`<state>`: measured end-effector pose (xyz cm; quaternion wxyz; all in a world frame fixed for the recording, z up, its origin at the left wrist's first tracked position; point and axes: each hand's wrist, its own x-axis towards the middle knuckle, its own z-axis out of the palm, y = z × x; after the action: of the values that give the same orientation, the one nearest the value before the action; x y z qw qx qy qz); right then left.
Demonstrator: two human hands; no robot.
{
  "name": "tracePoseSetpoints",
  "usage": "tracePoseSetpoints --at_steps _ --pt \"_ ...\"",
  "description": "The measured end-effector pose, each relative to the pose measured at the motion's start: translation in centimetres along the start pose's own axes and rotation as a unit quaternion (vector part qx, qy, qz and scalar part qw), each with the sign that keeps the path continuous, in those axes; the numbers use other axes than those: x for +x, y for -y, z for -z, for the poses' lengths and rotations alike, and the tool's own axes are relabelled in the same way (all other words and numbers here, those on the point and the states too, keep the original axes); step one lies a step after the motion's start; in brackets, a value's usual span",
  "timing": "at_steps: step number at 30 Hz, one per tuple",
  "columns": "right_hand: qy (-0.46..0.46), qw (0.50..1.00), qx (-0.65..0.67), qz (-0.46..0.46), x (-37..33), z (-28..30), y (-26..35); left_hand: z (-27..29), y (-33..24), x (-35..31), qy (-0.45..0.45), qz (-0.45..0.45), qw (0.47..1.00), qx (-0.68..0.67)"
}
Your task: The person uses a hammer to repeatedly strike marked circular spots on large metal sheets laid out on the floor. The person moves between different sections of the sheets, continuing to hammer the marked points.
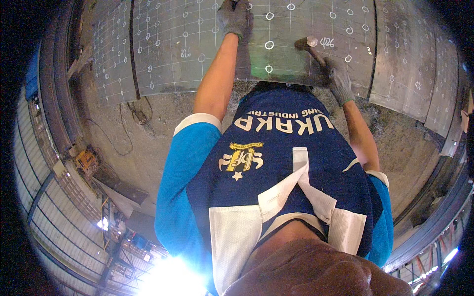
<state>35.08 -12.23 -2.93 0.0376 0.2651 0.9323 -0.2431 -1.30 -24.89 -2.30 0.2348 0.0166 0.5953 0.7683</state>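
Hammer point(317, 57) is being grasped by the right grip point(339, 81), whose grey-gloved fingers are wrapping round the handle just inside the near edge of the middle steel plate point(197, 74). Its head is pointing forward and to the left, over that plate; whether it is touching the metal, I cannot tell. Farther forward, the left grip point(234, 17), gloved alike, is reaching over the same plate, its fingertips running toward the upper rim of the view, so whether it is grasping anything I cannot tell. Between the hands, a broad stretch of plate is showing white circles point(269, 45) and lines, giving the hammer room sideways. Rightward, a dark seam point(374, 49) is running near the right hand; the left seam point(133, 44) is lying well apart from both. Beyond them, a left plate point(112, 59) and a right plate point(402, 59) are spreading outward. The navy shirt point(291, 101) is standing close to the near edge, rough ground point(163, 143) extending on either side, with a yellow machine point(87, 160) sitting far left.
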Motion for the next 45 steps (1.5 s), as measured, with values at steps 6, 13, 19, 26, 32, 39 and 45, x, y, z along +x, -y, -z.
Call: tracePoseSetpoints --at_steps 6,13,19,26,32,39,45 --pt "0.007 1.0 -0.025 0.01 0.1 0.8 0.8 -0.7 -1.5 -1.0 -0.003 -0.029 0.997 0.078" --pt "0.015 0.997 0.074 -0.002 0.9 1.7 1.7 0.7 -0.7 0.0 -0.001 -0.063 0.984 0.165" --pt "0.161 0.96 0.194 -0.125 6.5 6.3 8.5 -1.8 -2.5 -2.2 -0.078 -0.108 0.892 0.432" --pt "-0.199 0.945 0.112 0.235 18.0 10.6 13.0 -0.3 0.3 0.1 -0.001 -0.142 0.906 0.398" --pt "0.087 0.992 0.033 0.09 20.9 6.2 10.8 2.5 3.7 3.0 -0.02 -0.234 0.841 0.487" --pt "-0.011 0.992 0.057 0.116 11.8 -1.0 -0.4 1.4 2.0 1.5 0.007 -0.11 0.935 0.337" --pt "0.078 0.975 0.116 -0.171 2.8 -3.2 -6.9 4.2 1.3 4.0 -0.012 -0.077 0.983 0.163"
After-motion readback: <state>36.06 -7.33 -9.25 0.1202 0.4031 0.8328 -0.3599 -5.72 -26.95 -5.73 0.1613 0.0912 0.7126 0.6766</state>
